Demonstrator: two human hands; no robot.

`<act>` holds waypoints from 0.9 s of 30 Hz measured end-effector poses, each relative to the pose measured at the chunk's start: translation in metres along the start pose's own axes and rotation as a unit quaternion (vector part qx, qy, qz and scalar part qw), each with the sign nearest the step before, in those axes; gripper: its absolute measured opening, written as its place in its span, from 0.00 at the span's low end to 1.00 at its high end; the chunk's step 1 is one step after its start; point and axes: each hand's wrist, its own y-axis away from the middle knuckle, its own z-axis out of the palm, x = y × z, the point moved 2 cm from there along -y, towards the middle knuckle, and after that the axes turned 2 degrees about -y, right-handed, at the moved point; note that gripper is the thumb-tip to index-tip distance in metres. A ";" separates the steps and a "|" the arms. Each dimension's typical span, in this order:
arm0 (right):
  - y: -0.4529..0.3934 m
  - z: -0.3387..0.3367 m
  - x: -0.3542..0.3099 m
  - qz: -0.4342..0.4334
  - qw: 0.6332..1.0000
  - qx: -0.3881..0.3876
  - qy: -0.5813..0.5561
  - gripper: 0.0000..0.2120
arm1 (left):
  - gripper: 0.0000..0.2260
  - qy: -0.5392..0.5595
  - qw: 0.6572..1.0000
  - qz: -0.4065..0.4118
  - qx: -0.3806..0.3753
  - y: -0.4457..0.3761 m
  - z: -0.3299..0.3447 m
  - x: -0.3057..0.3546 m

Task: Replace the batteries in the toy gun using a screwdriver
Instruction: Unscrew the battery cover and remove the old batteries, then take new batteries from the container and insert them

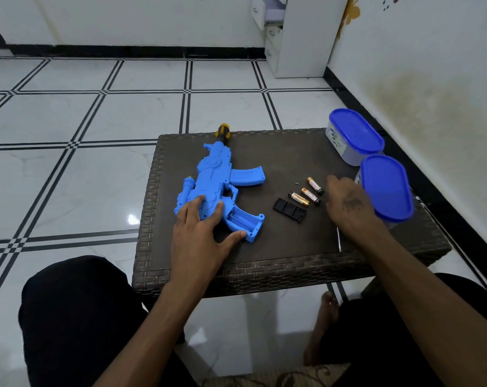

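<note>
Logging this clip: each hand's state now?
Left hand: open, flat on the toy gun.
Right hand: fingers hidden, cannot tell; near the batteries.

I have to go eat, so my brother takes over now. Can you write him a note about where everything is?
Left hand: flat on the toy gun, steadying it.
Right hand: open, empty, beside the three batteries.
Battery compartment: open, empty.
Black cover and tiny screw: loose on the table.
Screwdriver: under the right wrist.
Left: fit batteries, screw the cover on.
</note>
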 end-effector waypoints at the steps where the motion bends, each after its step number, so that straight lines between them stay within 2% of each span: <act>1: 0.000 0.001 0.000 -0.001 1.000 -0.001 0.004 0.17 | 0.32 -0.001 1.000 0.000 -0.001 0.000 0.000 0.000; 13: 0.008 -0.008 -0.004 -0.023 0.999 0.037 -0.031 0.16 | 0.32 -0.004 1.000 -0.002 -0.001 0.001 0.001 0.000; 19: -0.002 -0.041 -0.008 -0.061 0.991 0.112 -0.049 0.11 | 0.32 -0.028 0.999 0.011 0.013 0.003 -0.002 0.001; 24: -0.058 -0.065 0.008 -0.044 0.985 0.147 -0.073 0.13 | 0.22 0.037 0.998 0.045 0.026 -0.029 -0.007 0.030; 27: -0.099 -0.074 0.030 0.001 0.989 0.129 -0.076 0.20 | 0.16 0.090 0.993 0.073 0.013 -0.065 0.004 0.060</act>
